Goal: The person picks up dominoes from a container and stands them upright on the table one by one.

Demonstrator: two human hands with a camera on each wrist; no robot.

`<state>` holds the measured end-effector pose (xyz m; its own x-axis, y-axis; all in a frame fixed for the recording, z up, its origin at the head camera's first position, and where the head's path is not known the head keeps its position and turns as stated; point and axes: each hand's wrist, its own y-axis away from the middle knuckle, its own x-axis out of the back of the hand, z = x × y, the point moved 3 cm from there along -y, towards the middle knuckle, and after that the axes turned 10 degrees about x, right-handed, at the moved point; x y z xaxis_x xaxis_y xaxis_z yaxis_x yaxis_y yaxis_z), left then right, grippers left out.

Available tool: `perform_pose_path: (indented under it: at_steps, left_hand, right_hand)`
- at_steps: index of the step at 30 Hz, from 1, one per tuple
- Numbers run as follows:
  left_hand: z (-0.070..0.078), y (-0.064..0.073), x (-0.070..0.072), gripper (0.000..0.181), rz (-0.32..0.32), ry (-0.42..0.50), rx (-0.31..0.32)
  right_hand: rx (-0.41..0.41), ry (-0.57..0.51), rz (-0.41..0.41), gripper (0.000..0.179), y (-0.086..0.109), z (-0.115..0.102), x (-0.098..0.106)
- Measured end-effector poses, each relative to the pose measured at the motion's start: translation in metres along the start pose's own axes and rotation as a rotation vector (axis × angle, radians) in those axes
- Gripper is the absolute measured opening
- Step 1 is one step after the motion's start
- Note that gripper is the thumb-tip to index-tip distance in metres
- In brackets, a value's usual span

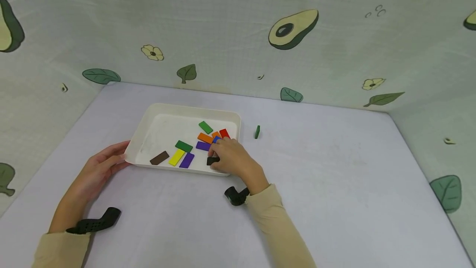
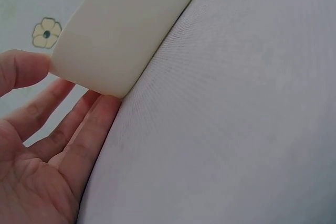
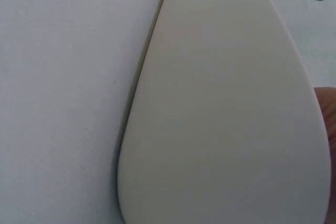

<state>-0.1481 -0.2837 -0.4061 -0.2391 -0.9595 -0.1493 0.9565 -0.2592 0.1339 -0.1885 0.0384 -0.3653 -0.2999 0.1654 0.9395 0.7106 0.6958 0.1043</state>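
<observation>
A shallow white tray (image 1: 148,131) holds several small coloured tiles on the white table. At its near left corner my left hand (image 1: 102,168) grips it; the left wrist view shows the thumb (image 2: 26,69) at the rim and the fingertips low on the wall. Inside the tray's near right corner, my right hand (image 1: 236,160) is bent over a black tile (image 1: 212,161), with thumb and forefinger on either side of it. A blue tile (image 1: 216,139) and a purple tile (image 1: 202,146) lie beside those fingers. The tray wall (image 3: 220,108) hides most of this hand in the right wrist view.
A green tile (image 1: 257,132) stands on edge outside the tray, to its right. Inside are a brown tile (image 1: 159,158), a yellow tile (image 1: 176,157), a red tile (image 1: 224,134) and others. A cloth with printed avocados (image 1: 293,30) rises behind the table (image 1: 334,177).
</observation>
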Motion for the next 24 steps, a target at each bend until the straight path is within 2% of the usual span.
perform_pose_path:
  at_steps: [8,17,24]
  left_hand:
    - [-0.001,0.0,-0.001,0.038,-0.002,0.001,0.002]
    - [-0.001,-0.001,0.0,0.037,-0.003,-0.008,0.005]
    - [0.0,0.0,-0.001,0.038,0.004,-0.024,0.013]
  right_hand:
    - [-0.008,-0.011,0.005,0.024,0.001,0.001,0.001]
    - [-0.021,-0.249,0.093,0.025,0.004,0.005,0.007]
    - [-0.002,-0.33,0.129,0.026,0.005,0.008,0.011]
